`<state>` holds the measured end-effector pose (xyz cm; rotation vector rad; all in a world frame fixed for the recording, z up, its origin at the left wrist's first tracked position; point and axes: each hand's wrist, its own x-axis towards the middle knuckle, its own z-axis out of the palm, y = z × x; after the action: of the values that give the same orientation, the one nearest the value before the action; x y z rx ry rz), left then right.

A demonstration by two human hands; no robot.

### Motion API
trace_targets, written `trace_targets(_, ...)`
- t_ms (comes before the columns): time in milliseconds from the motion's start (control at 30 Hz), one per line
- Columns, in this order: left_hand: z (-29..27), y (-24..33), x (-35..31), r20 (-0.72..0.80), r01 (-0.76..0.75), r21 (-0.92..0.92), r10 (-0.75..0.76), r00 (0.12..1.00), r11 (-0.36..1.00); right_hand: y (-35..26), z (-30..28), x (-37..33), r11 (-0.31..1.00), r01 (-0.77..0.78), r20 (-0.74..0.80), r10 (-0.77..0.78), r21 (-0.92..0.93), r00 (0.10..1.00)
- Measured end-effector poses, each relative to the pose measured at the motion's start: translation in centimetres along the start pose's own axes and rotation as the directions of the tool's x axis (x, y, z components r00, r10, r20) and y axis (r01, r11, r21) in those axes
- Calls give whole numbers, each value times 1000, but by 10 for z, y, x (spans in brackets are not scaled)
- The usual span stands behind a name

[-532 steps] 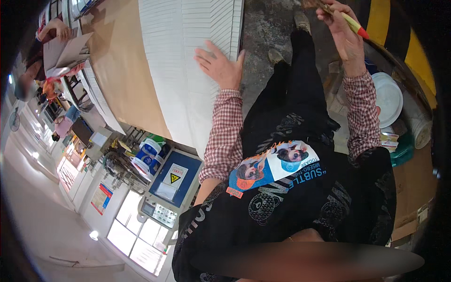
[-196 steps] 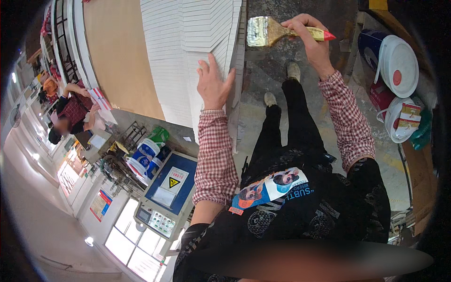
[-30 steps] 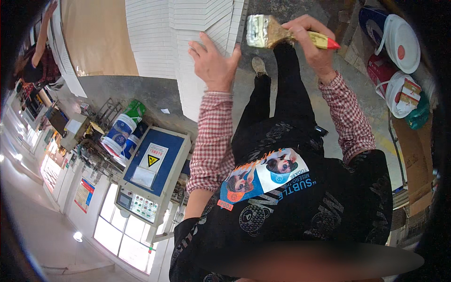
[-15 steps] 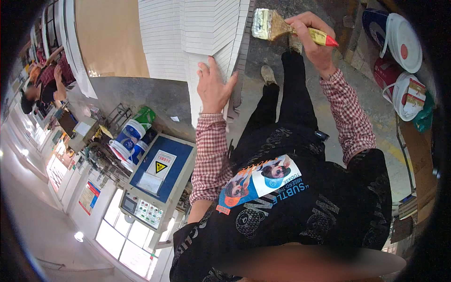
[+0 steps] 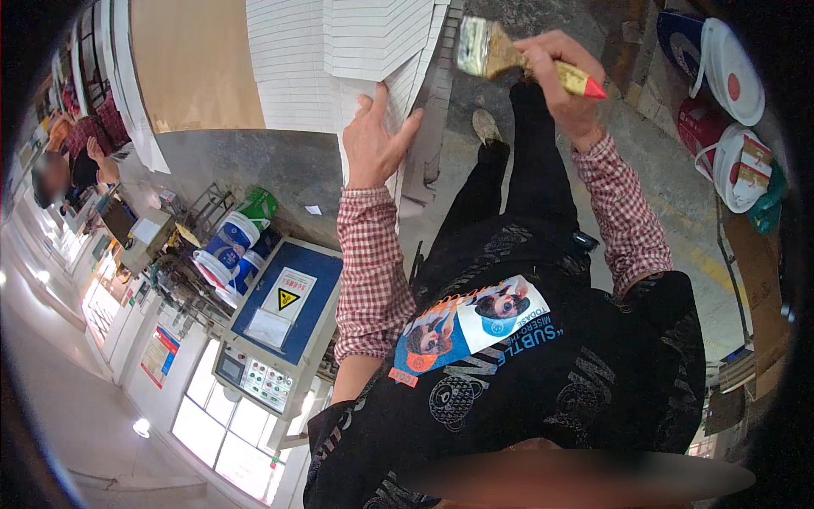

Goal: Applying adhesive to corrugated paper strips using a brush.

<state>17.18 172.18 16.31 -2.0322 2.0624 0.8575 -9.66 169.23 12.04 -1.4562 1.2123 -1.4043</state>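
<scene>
My left hand (image 5: 373, 144) lies on overlapping white sheets (image 5: 373, 42), its thumb spread out to the right and its index finger stretched to the edge of a sheet. The sheets are layered in steps, so their edges look like thin parallel lines. To the right, my right hand (image 5: 570, 85) grips a paintbrush (image 5: 492, 51) by its yellow handle with a red tip. The wide bristles point left and look coated with something whitish. The brush hangs in the air, apart from the sheets, just beyond their right edge.
A brown panel (image 5: 191, 64) adjoins the sheets on the left. Below it stands a blue-topped machine (image 5: 292, 254) with a button panel (image 5: 267, 382), beside blue and white buckets (image 5: 229, 246). More lidded buckets (image 5: 733, 76) stand at right. Another person (image 5: 72, 165) is at far left.
The view has shifted slightly, and the sheets sit a little higher in it. My left hand stays on the sheets; the brush in my right hand has come slightly nearer to me.
</scene>
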Motion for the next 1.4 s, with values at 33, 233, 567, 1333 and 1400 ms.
trace_targets(33,0,0,1,6,-4,22,4,1000,1000,-3,-1,3,1000,-8,-28,7,-11,1000)
trace_targets(233,3,11,7,25,-3,87,1,1000,996,1,6,-12,1000,-5,39,6,-26,999)
trace_targets(567,88,21,-20,-458,79,149,-1,889,986,-22,-13,-47,990,-139,-50,141,38,989)
trace_targets(1333,25,-10,-46,-151,-219,105,234,961,970,-13,5,-52,999,36,-39,-37,-28,999)
trace_targets(1400,26,-11,-44,-150,-219,120,236,960,968,-16,5,-62,996,8,51,-3,-91,999)
